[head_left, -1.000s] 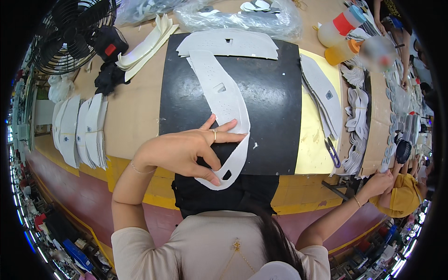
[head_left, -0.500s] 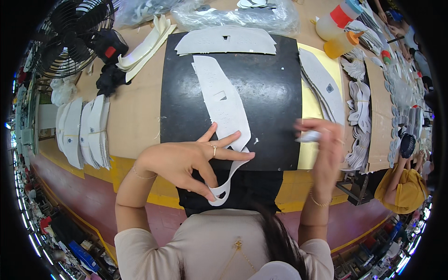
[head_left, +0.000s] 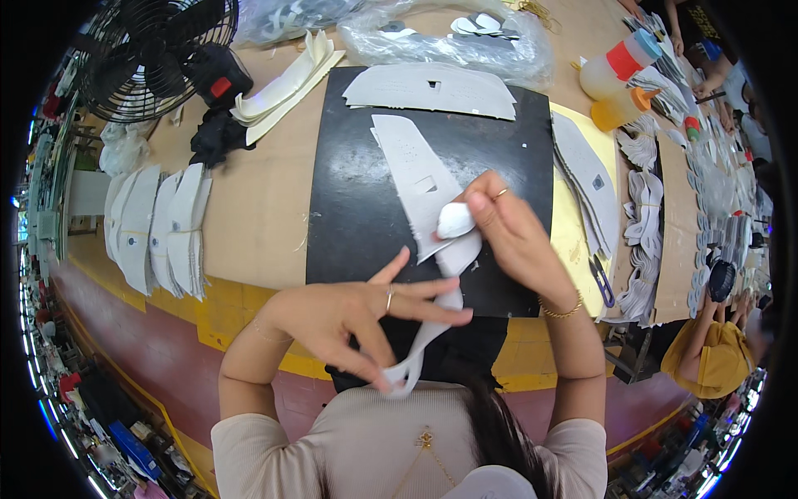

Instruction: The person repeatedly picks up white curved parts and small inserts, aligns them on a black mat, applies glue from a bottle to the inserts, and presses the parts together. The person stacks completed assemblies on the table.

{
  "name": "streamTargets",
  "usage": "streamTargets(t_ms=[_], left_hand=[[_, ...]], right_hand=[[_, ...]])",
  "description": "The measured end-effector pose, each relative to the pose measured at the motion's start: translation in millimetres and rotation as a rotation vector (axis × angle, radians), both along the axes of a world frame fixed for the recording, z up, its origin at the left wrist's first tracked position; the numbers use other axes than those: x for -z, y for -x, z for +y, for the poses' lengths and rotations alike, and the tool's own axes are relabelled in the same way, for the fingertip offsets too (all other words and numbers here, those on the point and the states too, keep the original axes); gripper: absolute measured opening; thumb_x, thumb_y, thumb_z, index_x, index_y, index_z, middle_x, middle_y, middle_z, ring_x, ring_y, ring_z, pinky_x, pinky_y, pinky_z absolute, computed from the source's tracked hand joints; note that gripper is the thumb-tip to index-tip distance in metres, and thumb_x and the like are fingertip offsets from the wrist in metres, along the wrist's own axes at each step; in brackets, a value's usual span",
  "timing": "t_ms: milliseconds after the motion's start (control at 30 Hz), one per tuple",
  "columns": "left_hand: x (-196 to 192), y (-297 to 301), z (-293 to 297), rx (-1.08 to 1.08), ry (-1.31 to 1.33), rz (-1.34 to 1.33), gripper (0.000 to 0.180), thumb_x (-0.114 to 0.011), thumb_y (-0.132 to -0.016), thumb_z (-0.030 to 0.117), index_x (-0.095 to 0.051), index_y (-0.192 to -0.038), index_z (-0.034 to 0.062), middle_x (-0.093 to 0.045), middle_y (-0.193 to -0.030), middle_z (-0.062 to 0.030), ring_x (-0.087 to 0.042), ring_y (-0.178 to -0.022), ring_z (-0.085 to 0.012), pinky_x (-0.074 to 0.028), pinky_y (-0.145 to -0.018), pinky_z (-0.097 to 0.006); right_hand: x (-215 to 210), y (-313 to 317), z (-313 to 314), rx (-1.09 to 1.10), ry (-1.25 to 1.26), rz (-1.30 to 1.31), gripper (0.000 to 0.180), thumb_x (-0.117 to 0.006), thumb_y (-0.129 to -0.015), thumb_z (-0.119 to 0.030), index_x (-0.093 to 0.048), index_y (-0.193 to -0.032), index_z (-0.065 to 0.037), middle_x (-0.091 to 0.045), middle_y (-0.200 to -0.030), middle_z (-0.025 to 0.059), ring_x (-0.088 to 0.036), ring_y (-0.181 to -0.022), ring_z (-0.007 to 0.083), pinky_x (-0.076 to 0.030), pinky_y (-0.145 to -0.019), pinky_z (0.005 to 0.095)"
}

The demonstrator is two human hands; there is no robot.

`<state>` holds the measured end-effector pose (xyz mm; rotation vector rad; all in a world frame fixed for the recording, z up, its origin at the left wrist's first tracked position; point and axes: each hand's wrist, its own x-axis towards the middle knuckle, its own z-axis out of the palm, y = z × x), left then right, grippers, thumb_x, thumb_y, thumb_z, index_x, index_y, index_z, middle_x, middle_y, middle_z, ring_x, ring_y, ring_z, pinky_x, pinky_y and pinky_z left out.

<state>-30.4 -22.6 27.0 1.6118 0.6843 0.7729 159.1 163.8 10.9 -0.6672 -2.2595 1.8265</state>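
Observation:
A long light-grey fabric panel (head_left: 409, 158) with a small square cutout lies on the black mat (head_left: 349, 208). From its near end a narrow pale strip (head_left: 428, 333) hangs over the mat's front edge and curls into a loop. My left hand (head_left: 357, 320) pinches this loop between thumb and a finger; its other fingers stretch out across the strip. My right hand (head_left: 511, 229) grips a small rounded white piece (head_left: 455, 220), whose material I cannot make out, against the panel's near end. A thread snip (head_left: 600, 281) lies to the right of my right hand.
Stacked grey panels (head_left: 432, 90) lie at the mat's far edge, others (head_left: 586, 179) on a yellow sheet (head_left: 582, 249). Bundled panels (head_left: 158, 229) and a black fan (head_left: 154, 54) stand left. Two bottles (head_left: 619, 66) stand far right, near folded strips (head_left: 644, 200). People work beyond.
My right hand has come left from beside the yellow sheet onto the panel, bringing the white piece. My left hand has drawn the strip's loop slightly nearer to me. The snip now shows.

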Motion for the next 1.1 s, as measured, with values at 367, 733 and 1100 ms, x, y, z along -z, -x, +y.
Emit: streamTargets(t_ms=[367, 733, 1100], left_hand=[[-38, 2, -32, -0.187, 0.069, 0.138, 0.016, -0.071, -0.089, 0.013, -0.068, -0.079, 0.0012, -0.040, -0.150, -0.0310, -0.055, -0.128, -0.0451, -0.053, -0.096, -0.041], [-42, -12, -34, -0.077, -0.016, 0.003, 0.017, -0.071, -0.085, 0.008, -0.062, -0.077, -0.0033, -0.048, -0.140, -0.0291, -0.050, -0.130, -0.0487, -0.046, -0.106, -0.051], [-35, -15, -19, -0.295, 0.267, 0.275, 0.012, -0.074, -0.083, 0.014, -0.069, -0.086, 0.0031, -0.061, -0.120, -0.0150, -0.063, -0.101, -0.0300, -0.052, -0.080, -0.035]], right_hand=[[-33, -10, 8, 0.257, -1.226, 0.100, 0.015, -0.075, -0.085, -0.012, -0.061, -0.090, -0.008, -0.068, -0.094, 0.0043, -0.065, -0.106, 0.0238, -0.031, -0.112, 0.0526], [0, -21, -65, 0.035, -1.025, 0.086, 0.024, -0.079, -0.079, -0.023, -0.067, -0.095, -0.009, -0.066, -0.112, 0.0044, -0.060, -0.107, 0.0215, -0.031, -0.108, 0.0510], [-16, -76, -50, -0.273, 0.185, -0.051, 0.029, -0.081, -0.082, -0.012, -0.070, -0.107, -0.003, -0.068, -0.102, 0.0104, -0.067, -0.090, 0.0255, -0.052, -0.080, 0.0334]])
